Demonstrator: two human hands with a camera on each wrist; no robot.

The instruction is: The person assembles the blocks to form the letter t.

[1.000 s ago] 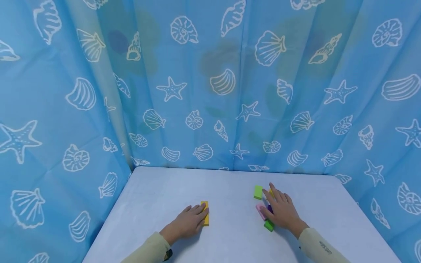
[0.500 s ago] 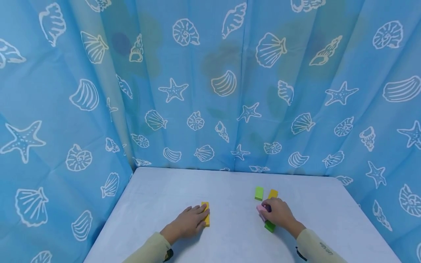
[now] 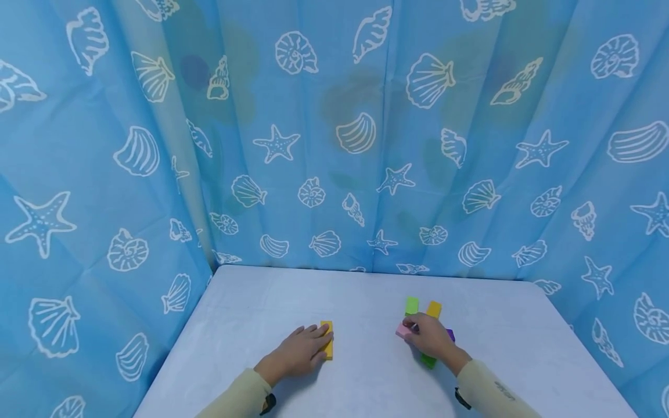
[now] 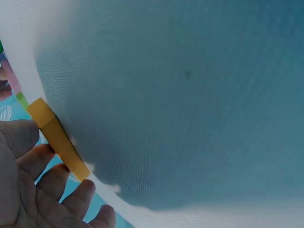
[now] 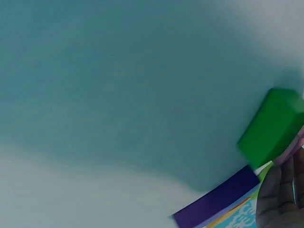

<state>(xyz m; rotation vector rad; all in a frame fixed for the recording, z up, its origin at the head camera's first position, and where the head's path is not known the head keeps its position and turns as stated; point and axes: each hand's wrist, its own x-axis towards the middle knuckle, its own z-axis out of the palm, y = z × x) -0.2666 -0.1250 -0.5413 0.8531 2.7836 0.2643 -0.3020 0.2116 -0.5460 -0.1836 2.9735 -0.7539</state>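
Observation:
My left hand (image 3: 300, 352) lies over a yellow block (image 3: 329, 352) on the white table. Its fingers stretch across the block, and in the left wrist view the thumb and fingertips touch the side of the yellow block (image 4: 64, 147). To the right, my right hand (image 3: 432, 339) pinches a pink block (image 3: 402, 330) between thumb and fingers, the block partly hidden. Beneath that hand a dark green block (image 3: 428, 361) shows near the wrist. A purple block (image 3: 450, 335) peeks out at its right side. Just beyond the fingers lie a light green block (image 3: 412, 305) and an orange-yellow block (image 3: 434, 309).
Both hands work on a white-covered table (image 3: 251, 302). A blue curtain (image 3: 324, 191) with white shell and starfish prints stands behind it and along both sides. Bare tabletop separates the yellow block from the group on the right.
My right hand, earlier spread over the blocks, has gripped the pink block and drawn it slightly left, and the purple block now shows on its right. The left hand stays on the yellow block.

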